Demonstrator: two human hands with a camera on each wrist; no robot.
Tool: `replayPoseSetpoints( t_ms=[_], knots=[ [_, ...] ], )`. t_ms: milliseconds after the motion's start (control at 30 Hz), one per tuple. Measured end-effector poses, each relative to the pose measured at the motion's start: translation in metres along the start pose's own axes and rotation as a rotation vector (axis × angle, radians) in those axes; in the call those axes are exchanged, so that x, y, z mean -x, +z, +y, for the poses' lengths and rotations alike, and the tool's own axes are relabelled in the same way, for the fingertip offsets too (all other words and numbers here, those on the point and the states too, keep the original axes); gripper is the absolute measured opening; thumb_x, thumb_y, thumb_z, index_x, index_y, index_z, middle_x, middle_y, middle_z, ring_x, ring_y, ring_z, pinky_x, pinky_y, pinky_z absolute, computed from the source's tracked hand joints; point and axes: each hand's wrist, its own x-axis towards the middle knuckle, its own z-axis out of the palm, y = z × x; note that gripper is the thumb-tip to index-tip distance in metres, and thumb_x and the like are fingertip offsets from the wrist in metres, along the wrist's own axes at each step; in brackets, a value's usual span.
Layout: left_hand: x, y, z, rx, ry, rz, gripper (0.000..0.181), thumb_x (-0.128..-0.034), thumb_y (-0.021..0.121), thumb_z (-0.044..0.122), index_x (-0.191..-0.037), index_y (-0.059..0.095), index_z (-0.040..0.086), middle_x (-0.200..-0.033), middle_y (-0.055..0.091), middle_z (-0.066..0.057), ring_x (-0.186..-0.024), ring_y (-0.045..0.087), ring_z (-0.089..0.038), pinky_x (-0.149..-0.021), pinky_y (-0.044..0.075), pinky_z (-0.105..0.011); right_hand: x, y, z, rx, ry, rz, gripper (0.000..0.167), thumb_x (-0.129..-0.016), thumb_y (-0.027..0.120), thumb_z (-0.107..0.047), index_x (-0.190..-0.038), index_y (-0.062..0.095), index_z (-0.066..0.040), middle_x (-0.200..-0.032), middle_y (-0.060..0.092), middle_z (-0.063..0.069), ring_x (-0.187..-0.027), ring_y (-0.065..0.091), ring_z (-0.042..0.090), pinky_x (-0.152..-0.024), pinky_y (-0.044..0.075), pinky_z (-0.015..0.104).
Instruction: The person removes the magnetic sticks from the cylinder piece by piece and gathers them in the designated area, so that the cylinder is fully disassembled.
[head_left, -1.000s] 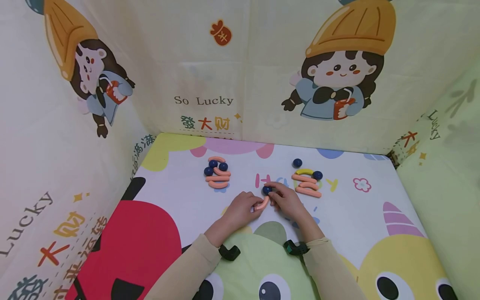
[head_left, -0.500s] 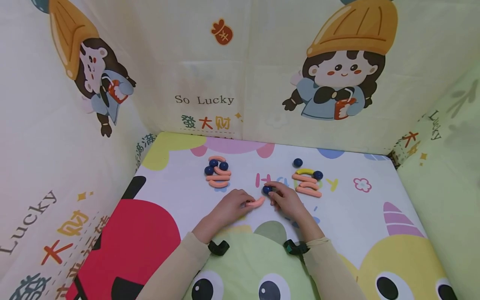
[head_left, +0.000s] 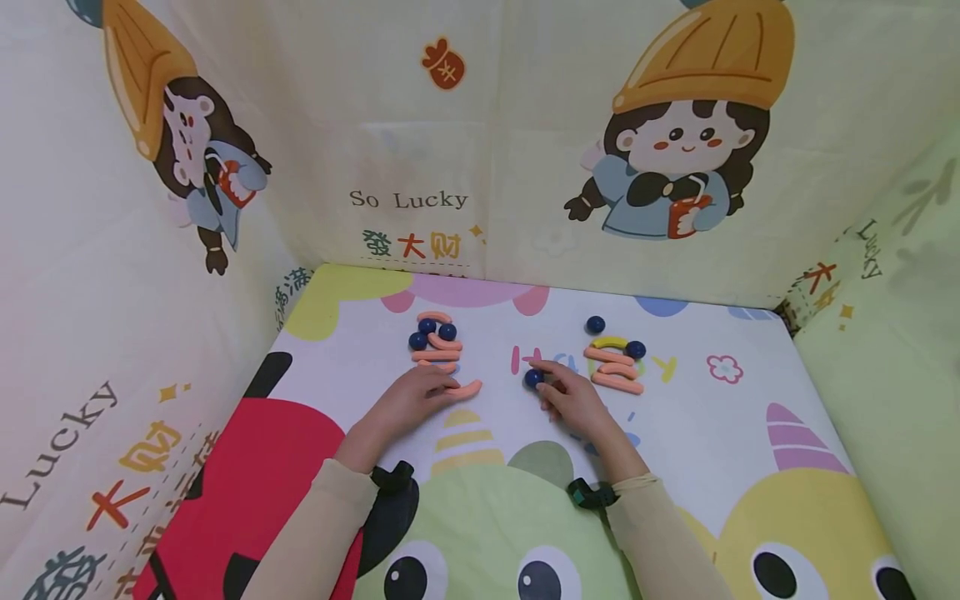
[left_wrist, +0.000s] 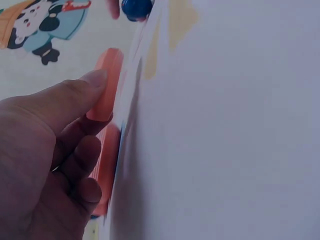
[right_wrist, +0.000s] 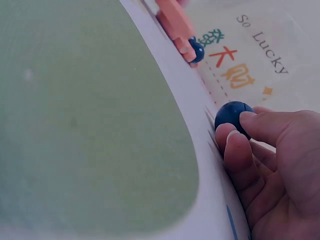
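My left hand (head_left: 408,404) pinches a pink, curved, sausage-like toy piece (head_left: 467,390) just in front of the left-hand group of pieces. In the left wrist view, thumb and fingers grip one end of this pink piece (left_wrist: 113,75), and its other end sticks out. Near the middle of the table, my right hand (head_left: 576,398) holds a dark blue, blueberry-like toy ball (head_left: 533,378). The right wrist view has the ball (right_wrist: 229,115) between the thumb and fingertips. Part of the nearest pink piece in the left group (head_left: 438,365) is hidden behind my left hand.
At the left stands a group of pink pieces (head_left: 435,356) with three blue balls (head_left: 427,326). Farther right lie several pink pieces (head_left: 617,383), a yellow curved piece (head_left: 610,342) and two blue balls (head_left: 596,325). A printed cloth wall (head_left: 525,167) rises behind the patterned table (head_left: 495,325).
My left hand has carried the pink piece leftward from beside the blue ball to the left group, and the piece has turned flatter. My right hand with the ball has barely moved.
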Motion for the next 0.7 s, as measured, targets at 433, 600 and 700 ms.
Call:
replayPoseSetpoints(
  t_ms=[433,600,700],
  knots=[
    [0.011,-0.013,-0.019,-0.048,-0.036,-0.035,0.025,-0.0926,0.069,0.03,-0.117,0.073,0.026,-0.12,0.067,0.003,-0.117,0.059,-0.018,-0.099,0.051,-0.041,-0.001,0.0,0.001,0.028,-0.015,0.004,0.042,-0.1,0.06,-0.029,-0.14,0.051,-0.035,-0.075,0.063,0.004,-0.057,0.057,0.021,-0.057,0.05,0.033],
    [0.011,-0.013,-0.024,-0.008,-0.077,-0.003,0.027,-0.0924,0.069,0.033,-0.118,0.073,0.027,-0.129,0.061,0.001,-0.125,0.054,-0.022,-0.103,0.049,-0.044,0.0,0.0,0.0,0.023,-0.008,0.01,0.042,-0.1,0.06,-0.028,-0.14,0.051,-0.037,-0.075,0.063,0.004,-0.057,0.057,0.023,-0.057,0.05,0.034],
    [0.011,-0.013,-0.025,0.035,-0.089,0.021,0.03,-0.0916,0.07,0.035,-0.12,0.072,0.026,-0.133,0.058,0.0,-0.131,0.051,-0.024,-0.105,0.047,-0.045,0.0,0.0,0.0,0.023,0.0,0.01,0.042,-0.1,0.06,-0.029,-0.14,0.051,-0.038,-0.075,0.063,0.004,-0.057,0.057,0.023,-0.056,0.049,0.034]
  ],
)
